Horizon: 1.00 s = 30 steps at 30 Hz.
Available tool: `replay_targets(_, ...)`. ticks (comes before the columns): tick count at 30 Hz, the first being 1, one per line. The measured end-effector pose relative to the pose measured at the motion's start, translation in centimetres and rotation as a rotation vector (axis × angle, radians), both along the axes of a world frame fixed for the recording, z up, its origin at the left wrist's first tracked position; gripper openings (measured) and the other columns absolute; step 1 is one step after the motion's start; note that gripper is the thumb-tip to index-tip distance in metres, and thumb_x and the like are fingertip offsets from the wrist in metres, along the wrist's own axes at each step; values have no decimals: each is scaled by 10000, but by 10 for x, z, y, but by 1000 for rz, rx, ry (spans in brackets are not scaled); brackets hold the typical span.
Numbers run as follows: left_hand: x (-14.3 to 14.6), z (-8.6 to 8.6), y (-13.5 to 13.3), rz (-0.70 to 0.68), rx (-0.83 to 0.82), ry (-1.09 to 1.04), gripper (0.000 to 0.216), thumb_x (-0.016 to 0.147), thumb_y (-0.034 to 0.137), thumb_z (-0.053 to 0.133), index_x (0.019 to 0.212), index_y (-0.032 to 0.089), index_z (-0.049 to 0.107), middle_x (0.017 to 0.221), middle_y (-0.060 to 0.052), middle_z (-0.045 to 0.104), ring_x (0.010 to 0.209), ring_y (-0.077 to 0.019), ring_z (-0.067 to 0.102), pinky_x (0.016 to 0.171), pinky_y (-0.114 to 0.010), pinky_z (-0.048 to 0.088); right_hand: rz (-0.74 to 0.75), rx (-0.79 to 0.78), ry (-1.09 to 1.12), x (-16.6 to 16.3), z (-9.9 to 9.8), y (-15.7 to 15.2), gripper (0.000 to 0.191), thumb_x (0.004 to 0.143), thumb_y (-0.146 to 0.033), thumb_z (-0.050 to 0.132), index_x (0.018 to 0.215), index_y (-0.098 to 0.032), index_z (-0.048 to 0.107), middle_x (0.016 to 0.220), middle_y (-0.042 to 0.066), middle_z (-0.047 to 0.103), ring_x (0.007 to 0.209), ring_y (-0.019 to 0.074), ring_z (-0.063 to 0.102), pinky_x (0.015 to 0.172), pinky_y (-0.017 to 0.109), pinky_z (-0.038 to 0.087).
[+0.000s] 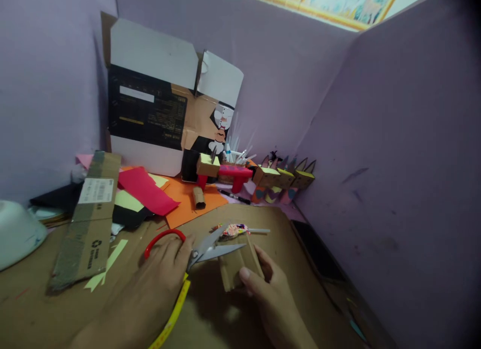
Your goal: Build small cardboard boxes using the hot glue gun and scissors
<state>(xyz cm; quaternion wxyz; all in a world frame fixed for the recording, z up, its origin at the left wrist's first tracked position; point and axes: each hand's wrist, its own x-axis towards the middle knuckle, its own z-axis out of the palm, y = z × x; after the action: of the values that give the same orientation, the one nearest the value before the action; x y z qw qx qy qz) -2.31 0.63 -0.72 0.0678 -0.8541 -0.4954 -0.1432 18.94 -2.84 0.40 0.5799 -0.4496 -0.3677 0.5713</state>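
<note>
My left hand (150,284) grips red-handled scissors (210,249), whose blades are parted and point right. The blades meet the top edge of a small folded cardboard piece (236,266). My right hand (270,289) holds that piece, thumb on its front face and fingers behind. Both hands hover low over a large brown cardboard sheet (293,239). A yellow measuring tape (173,314) lies under my left wrist. Just beyond the scissors lies a small colourful wrapped item (235,231).
A cardboard strip with a label (88,224) lies at left beside a white bowl (15,231). Red (148,191), orange (188,199) and black paper sheets lie behind. An opened box (161,98) leans on the purple wall. Small cardboard box figures (285,178) and a red toy (235,172) stand at back.
</note>
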Motion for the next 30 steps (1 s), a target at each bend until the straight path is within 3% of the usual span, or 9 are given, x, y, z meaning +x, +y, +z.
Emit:
replay_targets(6, 14, 22, -6, 59, 29, 137, 553, 768, -69, 304, 1254, 69, 526, 1057, -184, 654, 951, -284, 632, 802, -428, 520, -69, 12, -172, -1, -7, -1, 646, 581, -352, 787, 1165, -159, 590, 1093, 110, 705, 1025, 321, 636, 862, 403, 514)
replay_targets(13, 10, 18, -5, 59, 52, 229, 561, 767, -73, 309, 1257, 81, 535, 1001, -180, 647, 917, -305, 632, 785, -473, 523, -140, 48, -229, -1, -14, -3, 630, 565, -349, 778, 1149, -175, 616, 1043, 100, 719, 959, 308, 663, 820, 390, 534)
replay_targets(21, 12, 32, -11, 99, -160, 271, 577, 774, -80, 308, 1289, 93, 503, 990, -165, 631, 931, -293, 627, 782, -453, 528, -126, 64, -284, 0, -18, -4, 657, 565, -373, 778, 1167, -169, 610, 1041, 98, 717, 974, 304, 657, 833, 380, 532)
replay_targets(30, 0, 9, -4, -51, 14, 221, 548, 758, -75, 310, 1230, 101, 525, 894, -131, 625, 813, -263, 634, 709, -427, 541, -116, 46, -256, -1, -17, -3, 643, 566, -371, 776, 1156, -173, 614, 1026, 98, 726, 938, 300, 675, 781, 367, 552)
